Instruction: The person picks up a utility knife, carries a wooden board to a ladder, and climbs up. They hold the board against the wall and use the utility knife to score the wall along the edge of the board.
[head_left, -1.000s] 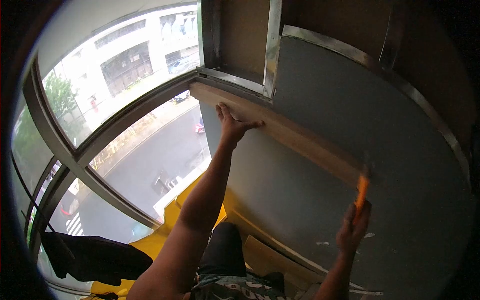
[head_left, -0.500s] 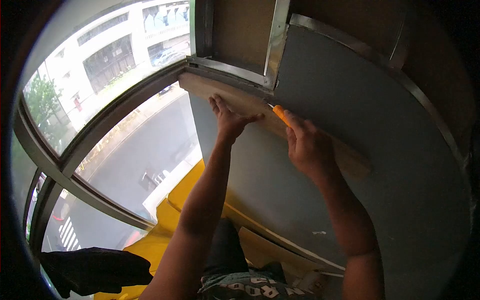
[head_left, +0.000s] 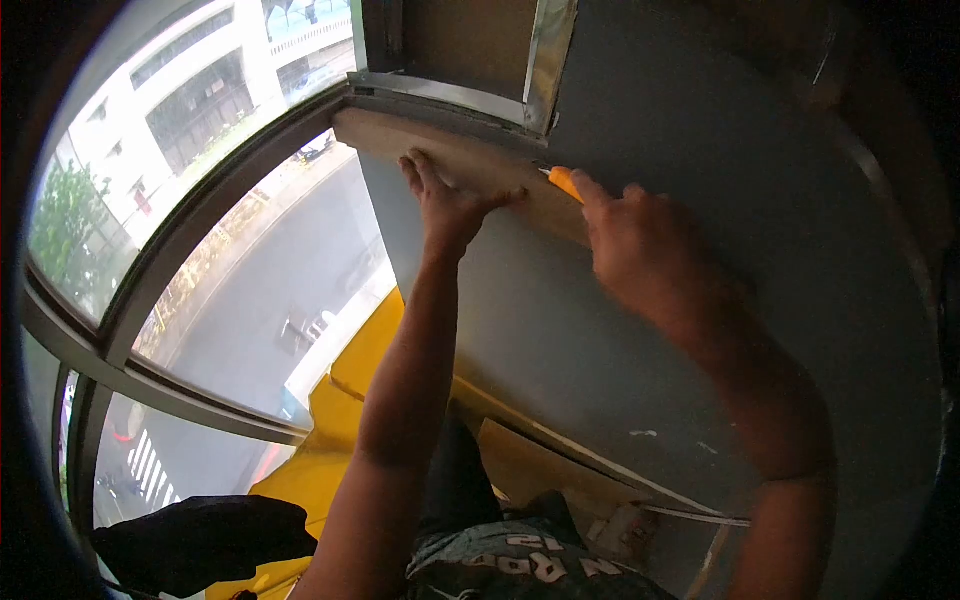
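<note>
A long brown board (head_left: 470, 160) lies flat against the grey panel (head_left: 680, 110), running from the window frame down to the right. My left hand (head_left: 448, 205) presses on the board with its fingers spread and thumb stretched out, holding nothing. An orange-handled cutter (head_left: 567, 184) is gripped in my right hand (head_left: 645, 240), its thin blade tip at the board's upper edge. My right hand and forearm hide the board's lower right part.
A curved window frame (head_left: 200, 205) stands at the left, a street beyond it. Metal strips (head_left: 445, 92) edge a brown recess above the board. Yellow sheeting (head_left: 345, 400) and a black cloth (head_left: 205, 540) are below.
The view has shifted, so the panel and board sit higher. My right hand has turned with the cutter, its elbow swung out to the right. My left hand stays on the board.
</note>
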